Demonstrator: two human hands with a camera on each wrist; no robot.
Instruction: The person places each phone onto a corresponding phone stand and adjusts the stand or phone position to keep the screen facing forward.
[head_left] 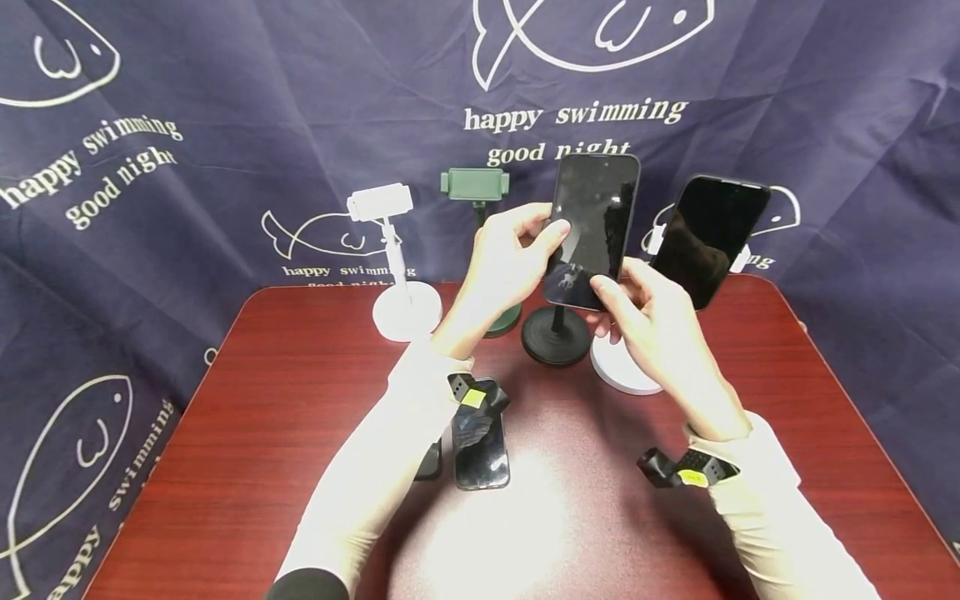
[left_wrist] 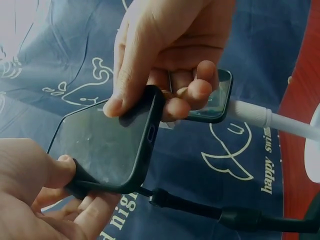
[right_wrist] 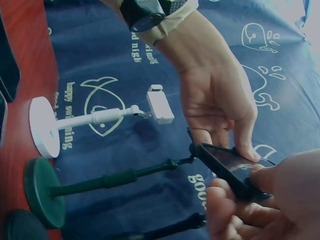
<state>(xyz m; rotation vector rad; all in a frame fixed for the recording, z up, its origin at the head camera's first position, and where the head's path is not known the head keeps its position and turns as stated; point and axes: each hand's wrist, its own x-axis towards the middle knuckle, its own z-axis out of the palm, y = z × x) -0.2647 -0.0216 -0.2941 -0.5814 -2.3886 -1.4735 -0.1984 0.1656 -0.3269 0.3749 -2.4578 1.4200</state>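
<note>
A person's two hands clamp on one dark phone directly above the black stand, whose round base rests on a reddish table. The left hand grips the phone's left edge, thumb on the front; the right hand pinches its lower right corner, thumb also across the screen. The phone is held upright, screen toward the person, and the black stand's jointed arm rises to its back; from here I cannot tell whether the holder has a firm hold on it.

Just left of the black stand and set farther back is a green stand, its holder raised. Farther left of the black stand stands a white stand. To the black stand's right, a second white stand bears another phone, which leans to one side. Nearer the person than the black stand, and to its left, a flat phone lies on the table beside one more phone, partly hidden by a pale sleeve.
</note>
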